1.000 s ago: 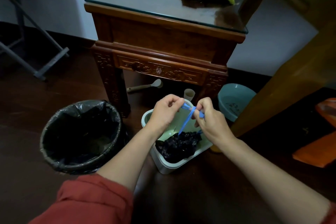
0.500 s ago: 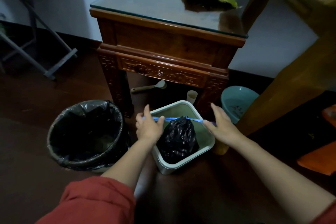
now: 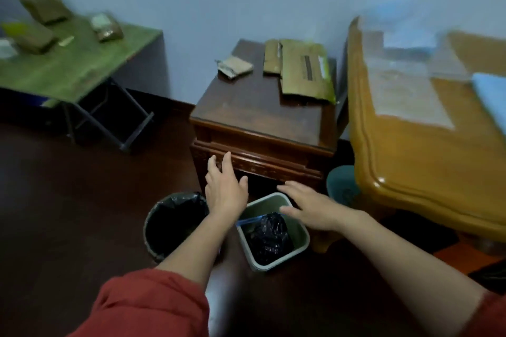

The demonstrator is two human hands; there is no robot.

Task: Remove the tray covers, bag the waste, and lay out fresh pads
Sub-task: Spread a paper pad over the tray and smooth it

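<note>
Hovering w/ fingers spread wide, holding nothing, left hand (image 3: 226, 191) & right hand (image 3: 309, 206) hang over 2 bins on the floor. Tied black bag (image 3: 269, 238) sits in the square bin (image 3: 298, 232), just right of the round bin (image 3: 169, 224). Side table (image 3: 260, 112) behind: 3 packets (image 3: 306, 74) along its back edge. 1 basin (image 3: 342, 186), part hidden by big table (image 3: 427, 172).
</note>
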